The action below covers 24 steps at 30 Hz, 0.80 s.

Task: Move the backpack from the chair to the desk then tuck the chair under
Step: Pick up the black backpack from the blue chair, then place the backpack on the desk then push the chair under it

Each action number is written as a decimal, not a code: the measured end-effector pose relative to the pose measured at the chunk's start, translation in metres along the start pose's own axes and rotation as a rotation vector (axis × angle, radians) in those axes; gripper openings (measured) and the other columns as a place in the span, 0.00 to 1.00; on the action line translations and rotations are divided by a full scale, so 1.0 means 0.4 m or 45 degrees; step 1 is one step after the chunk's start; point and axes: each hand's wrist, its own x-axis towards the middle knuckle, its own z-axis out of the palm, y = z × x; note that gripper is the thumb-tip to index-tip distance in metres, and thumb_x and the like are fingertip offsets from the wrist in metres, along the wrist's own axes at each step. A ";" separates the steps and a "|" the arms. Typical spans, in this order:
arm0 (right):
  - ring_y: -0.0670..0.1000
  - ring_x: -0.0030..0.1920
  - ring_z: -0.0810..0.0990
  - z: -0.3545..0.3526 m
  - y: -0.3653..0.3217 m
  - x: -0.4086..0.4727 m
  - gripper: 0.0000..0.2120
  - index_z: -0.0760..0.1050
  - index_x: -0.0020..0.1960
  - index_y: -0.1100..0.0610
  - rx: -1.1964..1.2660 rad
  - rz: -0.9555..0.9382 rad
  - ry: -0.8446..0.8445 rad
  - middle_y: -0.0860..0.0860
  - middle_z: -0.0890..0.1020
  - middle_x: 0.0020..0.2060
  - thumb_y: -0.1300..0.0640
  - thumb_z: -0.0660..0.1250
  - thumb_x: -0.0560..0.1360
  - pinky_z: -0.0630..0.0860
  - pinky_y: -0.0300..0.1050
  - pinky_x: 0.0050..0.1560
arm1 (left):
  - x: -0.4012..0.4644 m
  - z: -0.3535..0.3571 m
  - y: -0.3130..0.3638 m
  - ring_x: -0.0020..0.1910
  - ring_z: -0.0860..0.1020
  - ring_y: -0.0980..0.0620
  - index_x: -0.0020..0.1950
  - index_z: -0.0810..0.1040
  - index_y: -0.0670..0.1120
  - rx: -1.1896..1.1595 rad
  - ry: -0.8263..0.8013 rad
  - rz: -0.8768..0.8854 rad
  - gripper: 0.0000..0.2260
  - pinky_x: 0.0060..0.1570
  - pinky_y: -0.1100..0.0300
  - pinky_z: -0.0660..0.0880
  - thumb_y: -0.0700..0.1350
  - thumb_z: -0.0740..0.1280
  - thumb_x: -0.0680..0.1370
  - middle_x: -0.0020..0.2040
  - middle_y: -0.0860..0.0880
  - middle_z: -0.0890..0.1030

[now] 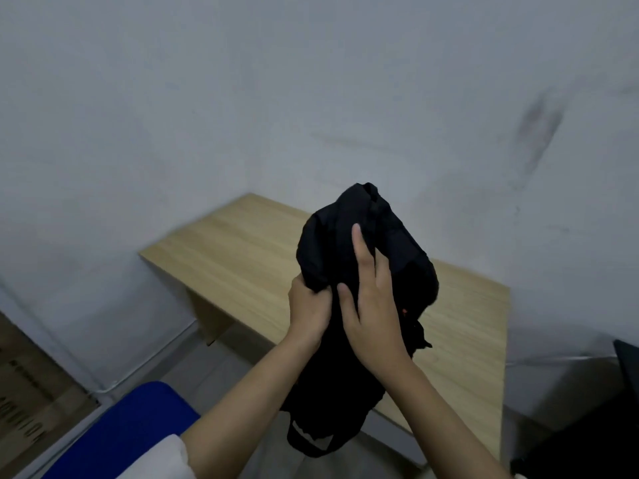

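Both hands, left hand [307, 311] and right hand [371, 305], clutch the limp black fabric backpack [363, 257] above the light wooden tabletop [242, 243]; fingers bunch soft cloth, seemingly light.

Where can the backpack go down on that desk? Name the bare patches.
The desk top is bare from its left edge to the backpack, and right of it toward the wall. Only the middle is hidden, behind both hands.

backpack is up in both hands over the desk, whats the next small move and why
Probably lower the backpack forward onto the bare desk top. Both the left hand and the right hand grip it, it hangs off the blue chair, and its lower part and strap dangle past the desk's near edge, so it likely isn't resting there yet.
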 end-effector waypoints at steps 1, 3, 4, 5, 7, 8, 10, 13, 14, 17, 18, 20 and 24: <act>0.52 0.77 0.58 0.002 0.020 0.008 0.39 0.43 0.76 0.34 -0.028 0.018 -0.009 0.55 0.59 0.75 0.62 0.60 0.79 0.62 0.58 0.75 | 0.021 0.016 -0.007 0.39 0.80 0.40 0.43 0.78 0.37 0.006 -0.044 -0.023 0.06 0.38 0.51 0.76 0.36 0.62 0.75 0.40 0.38 0.82; 0.53 0.78 0.53 0.012 0.066 0.031 0.38 0.44 0.76 0.35 -0.080 0.067 -0.014 0.56 0.54 0.77 0.61 0.61 0.79 0.59 0.59 0.77 | 0.071 0.049 -0.022 0.40 0.82 0.42 0.45 0.80 0.40 0.031 -0.138 -0.046 0.06 0.39 0.52 0.77 0.37 0.63 0.75 0.41 0.39 0.83; 0.54 0.79 0.52 0.016 0.087 0.040 0.39 0.45 0.76 0.35 -0.112 0.102 -0.014 0.57 0.53 0.77 0.61 0.62 0.78 0.58 0.60 0.77 | 0.096 0.063 -0.033 0.38 0.81 0.44 0.44 0.80 0.40 0.058 -0.187 -0.050 0.06 0.36 0.55 0.76 0.38 0.63 0.75 0.40 0.41 0.84; 0.55 0.79 0.51 0.019 0.111 0.052 0.39 0.45 0.76 0.35 -0.145 0.138 -0.008 0.58 0.53 0.77 0.61 0.62 0.78 0.57 0.60 0.77 | 0.123 0.078 -0.041 0.37 0.81 0.47 0.44 0.80 0.41 0.086 -0.237 -0.046 0.06 0.34 0.58 0.76 0.39 0.64 0.75 0.39 0.43 0.83; 0.58 0.79 0.51 0.028 0.160 0.076 0.40 0.44 0.76 0.36 -0.228 0.199 0.002 0.59 0.52 0.78 0.60 0.63 0.77 0.57 0.61 0.77 | 0.186 0.106 -0.050 0.37 0.82 0.49 0.43 0.80 0.42 0.144 -0.302 -0.036 0.05 0.33 0.61 0.76 0.41 0.65 0.75 0.39 0.45 0.84; 0.58 0.79 0.50 0.037 0.188 0.094 0.40 0.43 0.76 0.36 -0.264 0.220 0.002 0.60 0.52 0.78 0.60 0.64 0.77 0.56 0.62 0.77 | 0.229 0.123 -0.053 0.38 0.82 0.49 0.44 0.81 0.43 0.161 -0.335 -0.028 0.06 0.34 0.59 0.77 0.42 0.65 0.75 0.40 0.45 0.85; 0.58 0.79 0.46 0.067 0.244 0.135 0.41 0.42 0.76 0.37 -0.354 0.266 -0.001 0.60 0.52 0.77 0.59 0.64 0.77 0.53 0.63 0.77 | 0.326 0.158 -0.058 0.41 0.83 0.46 0.43 0.81 0.43 0.192 -0.393 -0.006 0.06 0.39 0.53 0.79 0.44 0.66 0.74 0.41 0.44 0.85; 0.55 0.79 0.39 0.126 0.321 0.189 0.41 0.40 0.76 0.37 -0.480 0.328 -0.011 0.54 0.50 0.77 0.55 0.64 0.77 0.48 0.63 0.78 | 0.472 0.207 -0.066 0.43 0.83 0.44 0.42 0.81 0.42 0.191 -0.413 -0.012 0.05 0.43 0.50 0.79 0.44 0.68 0.73 0.41 0.43 0.85; 0.53 0.78 0.36 0.148 0.343 0.206 0.40 0.39 0.77 0.38 -0.512 0.341 -0.015 0.54 0.50 0.78 0.53 0.63 0.77 0.46 0.62 0.78 | 0.517 0.224 -0.063 0.43 0.83 0.43 0.41 0.81 0.42 0.195 -0.432 0.004 0.05 0.43 0.51 0.79 0.43 0.68 0.72 0.40 0.43 0.85; 0.53 0.77 0.33 0.219 0.424 0.240 0.39 0.37 0.77 0.39 -0.643 0.417 -0.060 0.54 0.49 0.79 0.49 0.61 0.78 0.41 0.61 0.77 | 0.658 0.280 -0.068 0.46 0.83 0.46 0.43 0.81 0.45 0.164 -0.486 0.030 0.02 0.43 0.55 0.78 0.42 0.70 0.72 0.42 0.47 0.85; 0.55 0.78 0.34 0.240 0.448 0.243 0.39 0.36 0.76 0.39 -0.700 0.458 -0.086 0.54 0.48 0.79 0.48 0.61 0.78 0.41 0.62 0.77 | 0.697 0.294 -0.068 0.48 0.83 0.47 0.45 0.81 0.47 0.163 -0.498 0.046 0.03 0.42 0.58 0.78 0.42 0.70 0.72 0.43 0.49 0.84; 0.58 0.78 0.35 0.285 0.499 0.252 0.40 0.33 0.76 0.39 -0.795 0.564 -0.145 0.54 0.46 0.80 0.48 0.60 0.78 0.42 0.64 0.77 | 0.782 0.324 -0.082 0.53 0.81 0.46 0.53 0.79 0.46 0.254 -0.555 0.120 0.09 0.47 0.59 0.76 0.43 0.70 0.73 0.49 0.48 0.84; 0.60 0.78 0.36 0.370 0.599 0.256 0.44 0.29 0.74 0.38 -0.856 0.760 -0.296 0.53 0.42 0.80 0.50 0.62 0.77 0.41 0.67 0.76 | 0.910 0.343 -0.165 0.66 0.71 0.42 0.71 0.63 0.43 0.588 -0.758 0.253 0.25 0.62 0.55 0.69 0.43 0.66 0.76 0.69 0.41 0.71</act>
